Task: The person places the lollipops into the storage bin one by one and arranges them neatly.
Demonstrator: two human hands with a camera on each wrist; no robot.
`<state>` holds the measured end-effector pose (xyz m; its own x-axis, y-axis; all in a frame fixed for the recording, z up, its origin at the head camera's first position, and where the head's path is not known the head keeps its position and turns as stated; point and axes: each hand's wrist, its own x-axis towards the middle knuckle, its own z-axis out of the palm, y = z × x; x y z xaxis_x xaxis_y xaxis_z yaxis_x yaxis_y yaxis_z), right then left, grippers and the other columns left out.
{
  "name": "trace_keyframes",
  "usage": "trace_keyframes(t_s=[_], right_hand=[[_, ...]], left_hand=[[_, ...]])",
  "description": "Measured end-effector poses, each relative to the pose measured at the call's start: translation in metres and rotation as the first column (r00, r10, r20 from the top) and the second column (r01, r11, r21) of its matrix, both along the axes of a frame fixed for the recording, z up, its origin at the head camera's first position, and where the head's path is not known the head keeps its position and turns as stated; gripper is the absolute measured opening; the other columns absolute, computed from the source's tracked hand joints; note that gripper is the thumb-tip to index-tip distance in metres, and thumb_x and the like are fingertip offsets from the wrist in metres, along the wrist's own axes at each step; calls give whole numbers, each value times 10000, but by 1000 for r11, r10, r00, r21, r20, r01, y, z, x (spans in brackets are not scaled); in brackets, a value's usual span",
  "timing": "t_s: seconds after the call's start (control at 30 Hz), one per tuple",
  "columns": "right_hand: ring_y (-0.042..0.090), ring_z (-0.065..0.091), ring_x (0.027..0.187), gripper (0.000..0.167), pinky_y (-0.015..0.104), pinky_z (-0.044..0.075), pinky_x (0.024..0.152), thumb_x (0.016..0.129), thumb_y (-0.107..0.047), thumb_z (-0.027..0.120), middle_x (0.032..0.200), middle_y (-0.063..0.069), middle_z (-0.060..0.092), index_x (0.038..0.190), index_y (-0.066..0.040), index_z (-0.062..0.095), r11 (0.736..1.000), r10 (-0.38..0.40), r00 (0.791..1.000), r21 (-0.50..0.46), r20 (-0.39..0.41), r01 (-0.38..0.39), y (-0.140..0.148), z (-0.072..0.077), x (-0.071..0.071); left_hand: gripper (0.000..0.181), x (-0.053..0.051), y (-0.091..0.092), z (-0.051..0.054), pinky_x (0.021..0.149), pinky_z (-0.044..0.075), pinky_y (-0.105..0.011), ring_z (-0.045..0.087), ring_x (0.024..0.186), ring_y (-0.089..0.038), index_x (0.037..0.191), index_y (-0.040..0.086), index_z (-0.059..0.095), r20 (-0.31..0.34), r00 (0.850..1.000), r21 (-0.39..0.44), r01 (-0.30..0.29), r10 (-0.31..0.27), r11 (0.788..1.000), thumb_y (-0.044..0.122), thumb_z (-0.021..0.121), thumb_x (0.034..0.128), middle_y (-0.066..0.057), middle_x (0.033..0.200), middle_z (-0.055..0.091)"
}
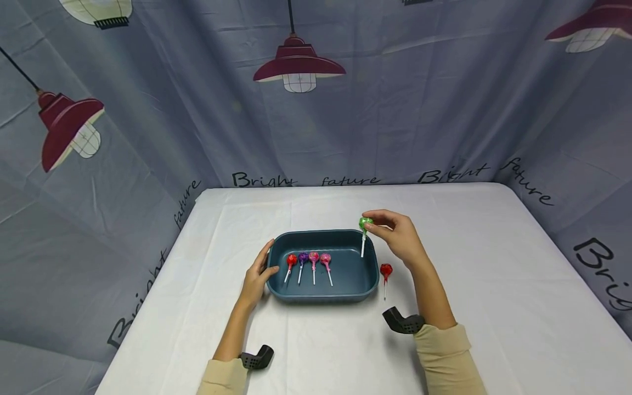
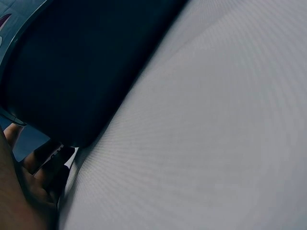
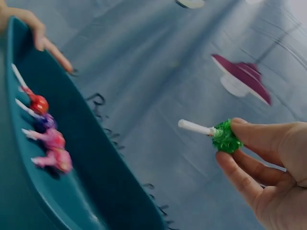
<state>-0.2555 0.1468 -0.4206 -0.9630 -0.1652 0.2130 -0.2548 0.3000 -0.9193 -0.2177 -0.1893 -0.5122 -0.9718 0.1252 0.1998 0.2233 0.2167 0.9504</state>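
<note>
My right hand [image 1: 397, 236] pinches the wrapped head of a green lollipop [image 1: 366, 222] between thumb and fingers, above the back right corner of a dark teal tray [image 1: 348, 299]. The white stick points down, away from the fingers. With thumb at the rim and fingers along the outside, my left hand [image 1: 254, 281] holds the tray's left end. Inside the tray lie a red lollipop [image 1: 292, 260], a purple lollipop [image 1: 303, 257] and two pink lollipops [image 1: 314, 257], side by side with sticks toward me. The right wrist view shows the green lollipop [image 3: 226, 137] clear of the tray wall.
Another red lollipop [image 1: 385, 270] lies on the white tablecloth [image 1: 494, 285], just right of the tray and left of my right forearm. Behind the table hangs a grey-blue curtain [image 1: 375, 120] printed with lamps and lettering.
</note>
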Motion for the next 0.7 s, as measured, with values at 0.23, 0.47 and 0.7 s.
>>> trace_keyframes(t_s=[0.23,0.47,0.7], right_hand=[[241,586,988,252,419,474,834,853,-180,666,1047,73,651,1089,-92,670,991,20,999,134,44,-26,-34,-14,-7],[215,622,894,207,364,501,777,848,-121,663,960,69,675,1046,-64,686,971,-22,996,240,88,1,-57,-35,-12],[192,626,826,172,368,489,758,841,-120,671,895,53,682,997,-52,695,945,-23,996,326,85,-6,-68,-47,-13]], left_hand=[[592,-1,0,-1,1012,294,-471,368,1276,-321,1437,73,324,-10,1000,-6,2,-2,1000,13,544,890,-186,1413,364],[599,-2,-1,-2,998,313,-488,403,1250,-336,1436,76,325,3,1000,-20,-9,9,1000,0,545,885,-199,1398,382],[595,-1,-1,-1,1011,301,-482,380,1270,-320,1439,99,331,10,1000,-17,-5,5,1000,18,547,891,-188,1401,384]])
